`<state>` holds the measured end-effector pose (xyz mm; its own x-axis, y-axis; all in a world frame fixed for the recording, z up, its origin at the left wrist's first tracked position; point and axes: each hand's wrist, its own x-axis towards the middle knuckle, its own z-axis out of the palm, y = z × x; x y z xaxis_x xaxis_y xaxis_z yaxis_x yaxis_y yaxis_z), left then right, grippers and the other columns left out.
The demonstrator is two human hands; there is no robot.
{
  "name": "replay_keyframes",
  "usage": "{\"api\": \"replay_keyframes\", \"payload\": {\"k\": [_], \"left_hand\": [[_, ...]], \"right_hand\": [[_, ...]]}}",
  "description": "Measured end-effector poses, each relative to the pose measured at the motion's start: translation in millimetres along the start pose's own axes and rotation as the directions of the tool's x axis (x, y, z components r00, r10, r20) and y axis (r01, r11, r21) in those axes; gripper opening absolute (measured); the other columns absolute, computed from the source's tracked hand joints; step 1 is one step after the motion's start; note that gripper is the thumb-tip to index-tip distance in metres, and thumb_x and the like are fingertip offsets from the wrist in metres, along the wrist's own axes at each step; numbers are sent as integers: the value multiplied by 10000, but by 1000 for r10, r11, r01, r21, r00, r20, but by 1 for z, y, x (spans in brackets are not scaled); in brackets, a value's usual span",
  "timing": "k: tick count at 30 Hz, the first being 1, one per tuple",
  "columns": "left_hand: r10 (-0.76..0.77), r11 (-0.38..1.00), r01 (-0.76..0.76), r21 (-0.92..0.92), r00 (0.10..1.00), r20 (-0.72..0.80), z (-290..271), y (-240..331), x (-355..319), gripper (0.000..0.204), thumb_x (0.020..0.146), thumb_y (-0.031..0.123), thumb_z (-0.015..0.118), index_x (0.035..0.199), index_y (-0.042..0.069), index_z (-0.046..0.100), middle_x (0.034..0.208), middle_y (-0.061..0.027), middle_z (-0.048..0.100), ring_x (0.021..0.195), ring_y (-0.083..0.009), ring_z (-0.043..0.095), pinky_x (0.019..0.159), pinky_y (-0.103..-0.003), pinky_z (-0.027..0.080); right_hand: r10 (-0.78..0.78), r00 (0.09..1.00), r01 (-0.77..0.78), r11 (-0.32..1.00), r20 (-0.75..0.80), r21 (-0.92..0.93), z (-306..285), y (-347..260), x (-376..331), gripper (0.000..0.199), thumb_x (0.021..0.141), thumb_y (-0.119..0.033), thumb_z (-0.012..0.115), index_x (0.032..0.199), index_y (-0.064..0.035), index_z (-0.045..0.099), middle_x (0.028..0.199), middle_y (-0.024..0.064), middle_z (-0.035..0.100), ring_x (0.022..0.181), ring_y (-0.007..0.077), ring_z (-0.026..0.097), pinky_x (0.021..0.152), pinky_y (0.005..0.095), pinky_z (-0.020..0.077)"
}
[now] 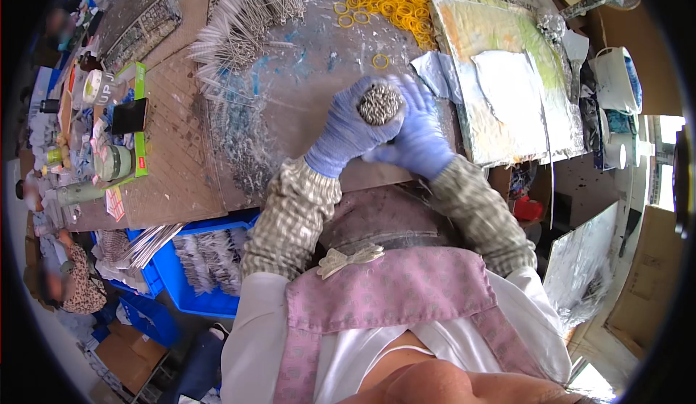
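At frame centre, the left hand (353, 123) is clamped around a wire bundle (380, 105), ends facing up; the right hand (420, 130), fingers extended, lies beside it. Snug, even pressure should keep the ends level.

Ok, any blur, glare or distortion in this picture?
Head view: the right hand and its checked sleeve look blurred, the left hand crisper; head view again: the white sheet looks nearly washed out, and straight edges bend toward a black rim.
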<state>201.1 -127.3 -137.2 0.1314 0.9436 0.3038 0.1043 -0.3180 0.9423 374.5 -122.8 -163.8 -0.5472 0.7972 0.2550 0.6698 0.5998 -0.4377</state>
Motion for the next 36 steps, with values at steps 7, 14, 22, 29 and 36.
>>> {"api": "replay_keyframes", "payload": {"k": [7,14,22,29,36], "left_hand": [[132,925,-180,-336,978,-160,18,-42,-5,408,828,209,810,1149,49,615,1036,-95,695,1002,-164,670,917,-308,549],[15,897,-71,-436,991,-131,23,-37,1,424,820,218,809,1152,51,605,1042,-92,698,979,-195,682,899,-319,557],[-23,845,-20,-534,997,-73,19,-38,7,442,810,227,807,1156,54,592,1048,-88,702,953,-231,694,878,-332,567],[-34,820,-21,-571,996,-85,8,-40,4,458,802,236,806,1159,56,582,1054,-85,706,930,-263,706,860,-343,575],[25,998,-30,-54,996,-84,8,6,2,323,821,83,795,1099,76,629,1034,-25,695,949,-115,671,854,-278,558]], "right_hand": [[-317,941,333,929,-115,161,-118,-73,80,1139,765,-631,742,1556,13,234,1556,228,354,1473,386,288,1222,479,185],[-299,952,303,896,64,-325,-55,-51,102,1026,862,-831,345,1468,-8,435,1445,183,521,1411,365,401,1190,547,189],[-203,968,236,936,148,-262,-67,-68,84,1010,854,-764,525,1522,-31,332,1487,155,457,1435,324,361,1211,527,214],[-138,987,153,636,-84,757,-75,-70,68,1157,777,-505,814,1522,114,182,1556,251,335,1474,392,271,1210,440,205],[67,989,-142,658,130,739,10,5,10,1325,688,-435,909,1574,20,34,1586,222,309,1469,276,305,1187,380,285]]}}
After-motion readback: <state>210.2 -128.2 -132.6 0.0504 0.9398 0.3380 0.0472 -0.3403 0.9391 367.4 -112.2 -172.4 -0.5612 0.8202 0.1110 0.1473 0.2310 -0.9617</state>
